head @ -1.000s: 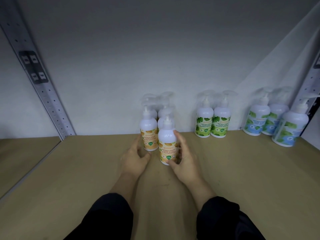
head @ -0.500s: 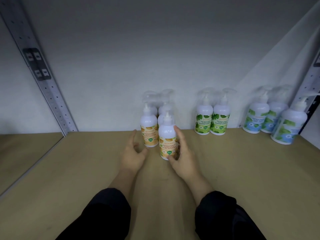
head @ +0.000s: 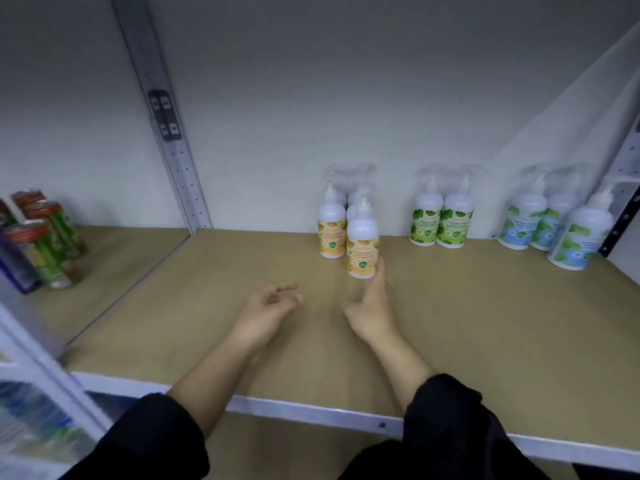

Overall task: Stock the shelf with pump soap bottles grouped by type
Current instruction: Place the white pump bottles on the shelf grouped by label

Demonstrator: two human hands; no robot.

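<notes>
Several orange-label pump bottles (head: 362,247) stand clustered at the back middle of the tan shelf (head: 485,323). Two green-label bottles (head: 441,220) stand to their right, and three blue-label bottles (head: 550,225) at the far right. My left hand (head: 268,311) hovers over the shelf, fingers loosely curled, holding nothing. My right hand (head: 370,308) is also empty, its fingers apart and its fingertips just below the front orange bottle, not gripping it.
A grey perforated upright (head: 166,133) divides the shelf from a left bay holding several green and red cans (head: 45,244). The shelf's white front edge (head: 311,408) runs under my forearms. A second upright (head: 623,199) stands at the far right behind the blue bottles.
Both hands have let go of the orange bottles and pulled back toward me. The view has drawn back, showing the shelf's front edge and the left bay.
</notes>
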